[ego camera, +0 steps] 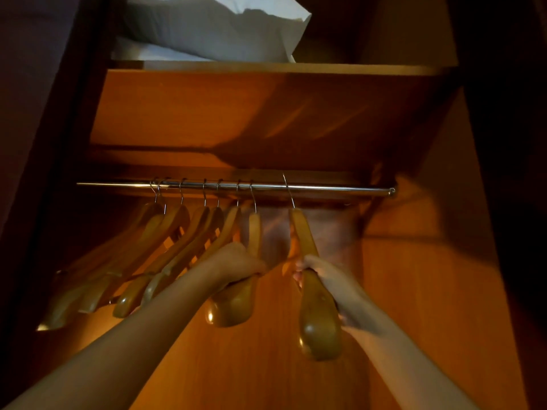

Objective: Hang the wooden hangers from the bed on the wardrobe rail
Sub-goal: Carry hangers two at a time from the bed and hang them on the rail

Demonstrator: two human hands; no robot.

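A chrome wardrobe rail runs across the open wardrobe. Several wooden hangers hang from its left half, angled toward me. My left hand grips the shoulder of a wooden hanger whose hook sits on the rail near the middle. My right hand grips another wooden hanger; its hook is over the rail, set apart to the right of the others. Both arms reach up from below.
A wooden shelf lies above the rail, with white pillows on it. The right stretch of the rail is bare up to the end bracket. Wardrobe side walls close in left and right.
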